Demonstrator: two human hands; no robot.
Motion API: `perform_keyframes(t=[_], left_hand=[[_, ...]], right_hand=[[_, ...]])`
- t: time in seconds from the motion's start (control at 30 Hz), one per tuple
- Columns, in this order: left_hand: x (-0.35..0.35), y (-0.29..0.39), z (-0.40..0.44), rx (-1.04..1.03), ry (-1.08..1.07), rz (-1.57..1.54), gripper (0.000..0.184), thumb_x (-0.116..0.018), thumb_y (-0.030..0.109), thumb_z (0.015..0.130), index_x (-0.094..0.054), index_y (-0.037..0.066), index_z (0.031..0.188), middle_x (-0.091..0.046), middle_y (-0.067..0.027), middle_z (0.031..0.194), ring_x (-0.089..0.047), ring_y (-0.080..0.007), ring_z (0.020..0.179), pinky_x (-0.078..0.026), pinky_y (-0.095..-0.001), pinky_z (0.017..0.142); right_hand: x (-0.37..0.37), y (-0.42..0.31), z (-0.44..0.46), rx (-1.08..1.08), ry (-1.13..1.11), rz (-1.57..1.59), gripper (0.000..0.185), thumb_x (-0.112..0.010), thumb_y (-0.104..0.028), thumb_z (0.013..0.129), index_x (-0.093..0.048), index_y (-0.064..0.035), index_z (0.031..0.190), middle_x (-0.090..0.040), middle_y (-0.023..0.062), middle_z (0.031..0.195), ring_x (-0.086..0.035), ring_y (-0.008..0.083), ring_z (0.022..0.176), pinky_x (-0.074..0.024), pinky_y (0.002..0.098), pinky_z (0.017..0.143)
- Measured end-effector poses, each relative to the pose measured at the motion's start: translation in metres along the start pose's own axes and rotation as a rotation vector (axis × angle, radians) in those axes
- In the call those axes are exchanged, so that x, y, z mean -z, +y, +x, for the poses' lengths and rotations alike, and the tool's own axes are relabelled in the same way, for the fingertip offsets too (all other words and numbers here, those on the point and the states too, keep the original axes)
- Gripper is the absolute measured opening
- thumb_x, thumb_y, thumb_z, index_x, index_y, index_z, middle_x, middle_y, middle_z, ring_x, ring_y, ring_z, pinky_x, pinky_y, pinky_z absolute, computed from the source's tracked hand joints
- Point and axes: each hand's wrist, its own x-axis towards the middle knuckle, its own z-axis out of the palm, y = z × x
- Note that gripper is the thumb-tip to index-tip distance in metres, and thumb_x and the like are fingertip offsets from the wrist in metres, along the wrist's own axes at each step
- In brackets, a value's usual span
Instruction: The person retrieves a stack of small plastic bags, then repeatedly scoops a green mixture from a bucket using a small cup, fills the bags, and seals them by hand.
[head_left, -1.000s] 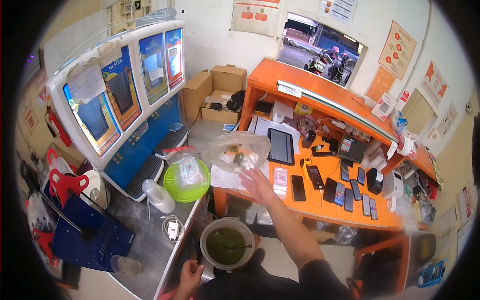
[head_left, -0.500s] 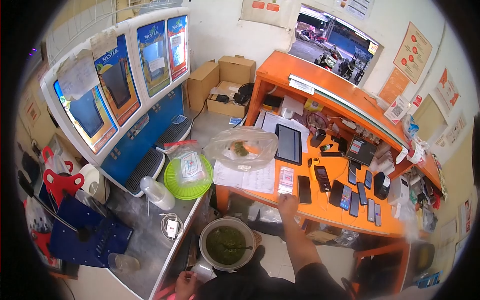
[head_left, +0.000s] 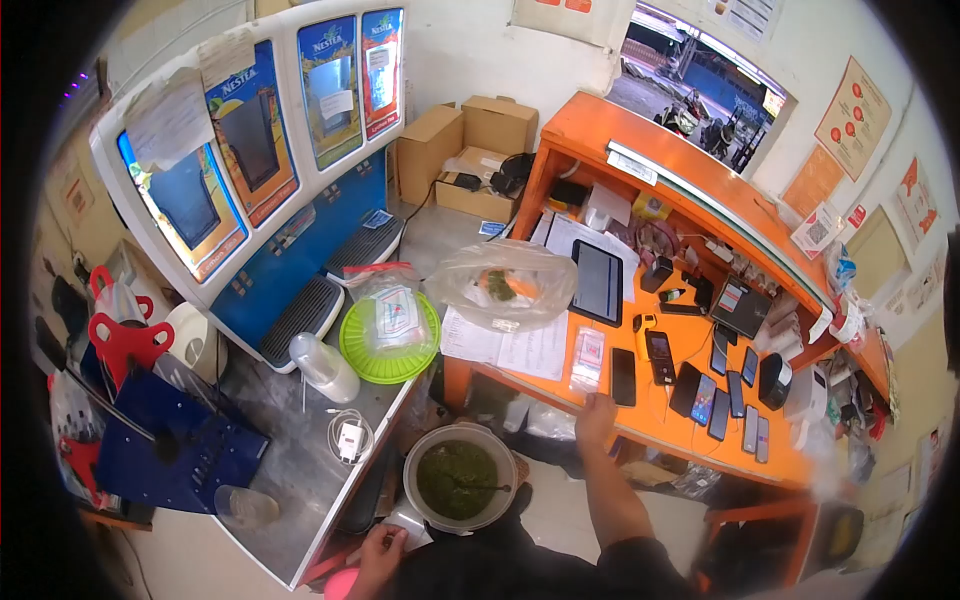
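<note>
A round tub of green, leafy-looking contents (head_left: 456,480) with a dark-handled utensil in it stands low between my arms. To its lower left, my left hand (head_left: 383,551) has its fingers curled near a small clear plastic piece (head_left: 409,524); whether it grips this is unclear. My right hand (head_left: 596,412) is at the orange desk's front edge, fingers drawn together, just below a small clear packet (head_left: 588,360). What its fingers hold, if anything, is hidden. A translucent bag with green and orange contents (head_left: 503,285) lies on papers (head_left: 505,342) at the desk's left.
Several phones (head_left: 704,402) and a tablet (head_left: 598,284) lie on the orange desk (head_left: 650,425). On the metal counter (head_left: 290,440) are a green basket (head_left: 389,368), a white bottle (head_left: 325,368), a coiled cable (head_left: 350,437) and a drink dispenser (head_left: 300,215).
My right hand has withdrawn from beside the translucent bag to the desk's front edge, and its spread fingers have closed together. The whole view has shifted, moving the desk rightward in the picture.
</note>
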Motion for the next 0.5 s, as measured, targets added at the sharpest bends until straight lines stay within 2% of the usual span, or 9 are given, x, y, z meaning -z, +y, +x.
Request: perform_keyframes(t=[0.07,0.13,0.2,0.23,0.27,0.37,0.43,0.47,0.5], left_hand=[[-0.007,-0.002,0.01,-0.065,-0.01,0.057,0.02,-0.07,0.02,0.094,-0.07,0.0,0.098,-0.066,-0.008,0.094,-0.064,-0.014,0.076,-0.052,-0.0282,0.068],[-0.021,0.011,0.023,-0.082,-0.13,0.113,0.025,-0.067,0.023,0.097,-0.07,-0.001,0.103,-0.067,-0.0083,0.098,-0.065,-0.015,0.082,-0.053,-0.0286,0.074],[-0.04,0.035,0.037,-0.157,-0.318,-0.033,0.031,-0.062,0.027,0.101,-0.068,0.0,0.115,-0.068,-0.0084,0.108,-0.065,-0.0156,0.094,-0.052,-0.0291,0.083],[-0.051,0.051,0.043,-0.076,-0.388,-0.179,0.035,-0.059,0.029,0.103,-0.065,0.0,0.121,-0.068,-0.0088,0.114,-0.064,-0.0155,0.1,-0.051,-0.0292,0.087],[-0.061,0.069,0.049,0.002,-0.455,-0.328,0.039,-0.057,0.031,0.104,-0.062,0.0,0.126,-0.067,-0.0091,0.119,-0.063,-0.0155,0.106,-0.05,-0.0292,0.091],[-0.079,0.106,0.056,0.093,-0.427,-0.564,0.038,-0.051,0.028,0.107,-0.059,0.0,0.132,-0.065,-0.0097,0.126,-0.062,-0.0158,0.112,-0.049,-0.0296,0.096],[-0.082,0.092,0.075,-0.145,-0.307,-0.469,0.035,-0.048,0.023,0.108,-0.061,-0.002,0.128,-0.065,-0.01,0.123,-0.06,-0.0168,0.113,-0.047,-0.0308,0.101],[-0.077,0.085,0.078,-0.161,-0.297,-0.43,0.033,-0.048,0.021,0.108,-0.061,-0.002,0.128,-0.066,-0.0095,0.122,-0.06,-0.0151,0.112,-0.046,-0.0308,0.101],[-0.067,0.082,0.077,-0.163,-0.285,-0.425,0.033,-0.048,0.021,0.108,-0.061,-0.002,0.128,-0.066,-0.0095,0.122,-0.06,-0.0151,0.112,-0.046,-0.0308,0.101]], right_hand=[[0.011,-0.01,-0.005,-0.005,0.061,0.047,0.012,-0.059,-0.01,0.094,-0.065,0.0008,0.093,-0.065,0.0196,0.097,-0.059,0.0391,0.095,-0.0444,0.049,0.086],[0.031,-0.04,-0.019,-0.01,0.12,0.102,0.011,-0.058,-0.008,0.095,-0.062,0.0014,0.095,-0.064,0.0199,0.096,-0.059,0.0395,0.095,-0.0449,0.0494,0.085],[0.058,-0.088,-0.051,0.236,0.01,0.45,0.006,-0.058,-0.005,0.094,-0.059,0.0006,0.096,-0.063,0.0203,0.096,-0.06,0.0387,0.096,-0.0468,0.0469,0.085],[0.078,-0.118,-0.071,0.244,-0.187,0.526,0.002,-0.059,-0.001,0.091,-0.059,0.0,0.093,-0.064,0.0198,0.099,-0.062,0.0377,0.096,-0.0494,0.0439,0.086],[0.064,-0.111,-0.099,0.477,-0.325,0.505,0.008,-0.064,0.0,0.089,-0.061,-0.0006,0.096,-0.064,0.0186,0.103,-0.063,0.037,0.097,-0.0504,0.0428,0.088],[0.08,-0.163,-0.137,0.947,-0.506,0.627,0.02,-0.074,-0.006,0.083,-0.067,-0.0038,0.101,-0.064,0.0148,0.113,-0.061,0.0339,0.115,-0.0496,0.0465,0.096],[0.094,-0.19,-0.145,1.001,-0.575,0.562,0.023,-0.074,-0.009,0.084,-0.068,-0.0042,0.106,-0.063,0.0143,0.115,-0.061,0.0329,0.114,-0.0493,0.0452,0.097],[0.092,-0.192,-0.148,1.009,-0.576,0.575,0.023,-0.074,-0.009,0.084,-0.068,-0.0042,0.106,-0.063,0.0143,0.115,-0.061,0.0329,0.114,-0.0493,0.0452,0.097],[0.091,-0.19,-0.151,0.894,-0.646,0.641,0.024,-0.074,-0.011,0.085,-0.068,-0.0041,0.108,-0.063,0.014,0.116,-0.062,0.0328,0.114,-0.0495,0.0433,0.097]])
